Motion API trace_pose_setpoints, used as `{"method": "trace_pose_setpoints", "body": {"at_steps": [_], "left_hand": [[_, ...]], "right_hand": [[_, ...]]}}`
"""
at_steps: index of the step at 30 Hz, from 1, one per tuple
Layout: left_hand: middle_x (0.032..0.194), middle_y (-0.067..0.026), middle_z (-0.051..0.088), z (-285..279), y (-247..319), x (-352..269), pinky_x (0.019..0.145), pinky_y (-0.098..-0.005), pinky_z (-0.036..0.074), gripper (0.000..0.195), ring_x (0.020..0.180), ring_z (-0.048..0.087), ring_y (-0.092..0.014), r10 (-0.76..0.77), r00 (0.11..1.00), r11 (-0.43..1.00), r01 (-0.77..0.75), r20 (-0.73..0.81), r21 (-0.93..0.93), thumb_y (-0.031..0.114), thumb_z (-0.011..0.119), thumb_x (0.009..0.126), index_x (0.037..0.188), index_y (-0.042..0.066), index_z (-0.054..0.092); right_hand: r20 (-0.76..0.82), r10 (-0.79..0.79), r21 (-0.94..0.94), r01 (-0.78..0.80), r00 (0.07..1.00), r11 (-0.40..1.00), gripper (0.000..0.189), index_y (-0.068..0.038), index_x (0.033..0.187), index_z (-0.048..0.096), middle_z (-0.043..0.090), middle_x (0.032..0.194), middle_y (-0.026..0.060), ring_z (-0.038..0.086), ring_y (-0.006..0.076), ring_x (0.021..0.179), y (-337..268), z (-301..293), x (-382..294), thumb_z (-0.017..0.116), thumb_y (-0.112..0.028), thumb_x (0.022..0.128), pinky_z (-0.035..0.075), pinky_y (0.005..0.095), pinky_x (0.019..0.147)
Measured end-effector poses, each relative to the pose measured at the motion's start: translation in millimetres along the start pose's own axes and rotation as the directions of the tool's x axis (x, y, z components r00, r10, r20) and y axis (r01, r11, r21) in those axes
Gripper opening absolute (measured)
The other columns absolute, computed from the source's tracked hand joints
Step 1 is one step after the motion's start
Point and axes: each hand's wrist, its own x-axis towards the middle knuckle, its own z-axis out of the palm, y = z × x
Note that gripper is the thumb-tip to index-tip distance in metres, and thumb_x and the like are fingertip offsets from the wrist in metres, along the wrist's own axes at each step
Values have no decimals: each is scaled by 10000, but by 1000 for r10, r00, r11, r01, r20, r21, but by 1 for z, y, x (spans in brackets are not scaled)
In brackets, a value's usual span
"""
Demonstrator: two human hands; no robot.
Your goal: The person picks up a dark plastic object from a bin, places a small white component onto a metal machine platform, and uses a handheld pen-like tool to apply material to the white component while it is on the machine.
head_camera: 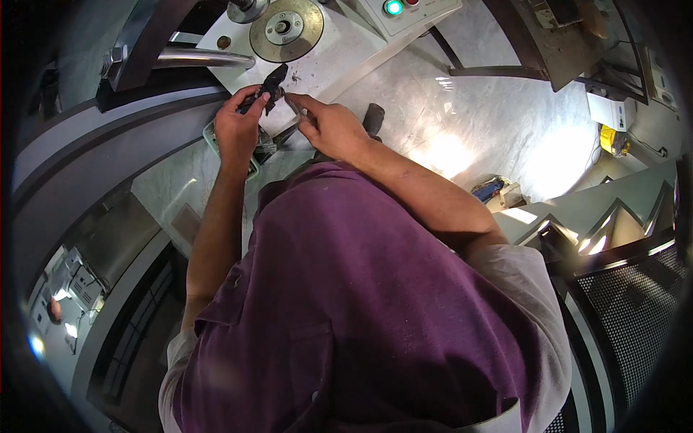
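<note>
My left hand [238, 127] pinches a dark, irregular piece [274, 81], possibly plastic or rubber, between thumb and fingers. It is held just above the near corner of a white machine top [335, 59]. From the right, my right hand [337, 130] reaches in with its index finger extended to the near side of that piece. The other fingers are curled, and whether they grip something small cannot be made out. Beyond both hands, a round metal disc [311, 32] with a bolted hub is set on the machine top. Dark crumbs [295, 79] lie between the disc and my hands.
A polished metal bar [203, 57] juts over the machine's left side. The control box [398, 21] has a lit green button [393, 7]. Beneath my left hand is a light green basket [210, 135]. A perforated black chair [633, 292] stands at right, and bundled items [495, 190] lie on the floor.
</note>
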Motion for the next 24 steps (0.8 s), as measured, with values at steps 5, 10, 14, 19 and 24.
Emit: {"method": "trace_pose_setpoints", "body": {"at_steps": [5, 10, 14, 19, 24], "left_hand": [[910, -23, 713, 0, 5, 0, 754, -218, 477, 266, 812, 607, -74, -1, 1000, 1000, 2, 8, -23, 142, 779, 881, 1080, -24, 721], [905, -27, 712, 0, 2, 1, 759, -223, 478, 263, 812, 606, -79, -18, 1000, 1000, 18, 16, -6, 149, 779, 880, 1070, -22, 721], [903, -25, 715, -1, 1, 2, 757, -227, 480, 264, 799, 603, -80, -2, 1000, 1000, 2, 27, -5, 151, 778, 880, 1072, -21, 722], [907, -65, 710, -4, 4, 5, 783, -263, 487, 249, 824, 627, -124, 126, 992, 975, -129, 25, 179, 153, 767, 878, 1084, 18, 734], [930, -107, 702, -7, 3, 7, 819, -301, 495, 238, 867, 650, -178, 241, 969, 928, -248, 61, 280, 154, 759, 874, 1089, 54, 742]], "right_hand": [[-21, 19, -148, -22, 1000, 989, 496, -143, 1408, 509, 698, 860, 245, 689, 429, 831, 0, 6, -1, 547, -175, 914, 536, 542, 783], [-62, -27, -31, 25, 998, 999, 482, -137, 1404, 494, 695, 846, 255, 682, 448, 802, 5, 19, -2, 539, -185, 926, 531, 566, 759], [-84, -27, -72, 20, 996, 997, 459, -160, 1413, 486, 686, 792, 231, 674, 442, 775, 2, 16, -1, 562, -182, 961, 527, 525, 733], [-110, -52, -33, 49, 993, 998, 452, -157, 1411, 512, 682, 788, 229, 672, 433, 762, 8, 15, -2, 563, -187, 963, 526, 508, 722], [-56, -92, -36, 90, 994, 995, 466, -165, 1433, 497, 669, 795, 257, 660, 446, 754, 8, 10, -3, 551, -188, 971, 519, 518, 721]]}}
